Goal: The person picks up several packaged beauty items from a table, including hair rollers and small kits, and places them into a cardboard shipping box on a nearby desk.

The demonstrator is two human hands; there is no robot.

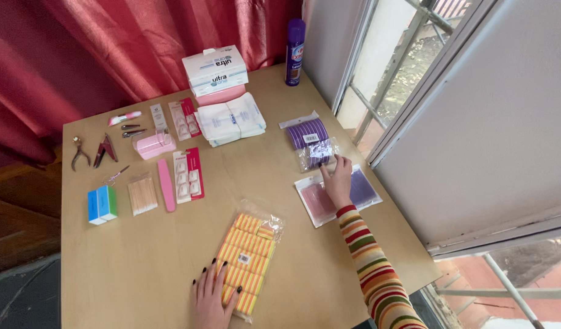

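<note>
Hands work apart on a pale wooden table (171,256). The left hand (212,295), at about six o'clock on the tabletop, lies flat with fingers spread on the near end of a clear packet of yellow-and-orange striped files (249,250); it presses on the packet rather than closing around it. The right hand (337,180), in a striped sleeve (372,268), reaches out to about three o'clock, fingers loosely extended and touching a small clear packet of purple pieces (317,152), while its palm rests over a flat bag holding pink and purple sheets (363,189); whether the fingertips pinch the packet cannot be told. Just beyond, at two o'clock, lies a packet of purple striped files (306,129). At twelve o'clock stand stacked white boxes (214,70) with a bundle of white pouches (232,120) before them, and a purple spray can (295,52) at one o'clock. At nine to ten o'clock lie nippers (79,151), a pink file (166,184), wooden sticks (142,195) and a blue-and-green block (102,204).
</note>
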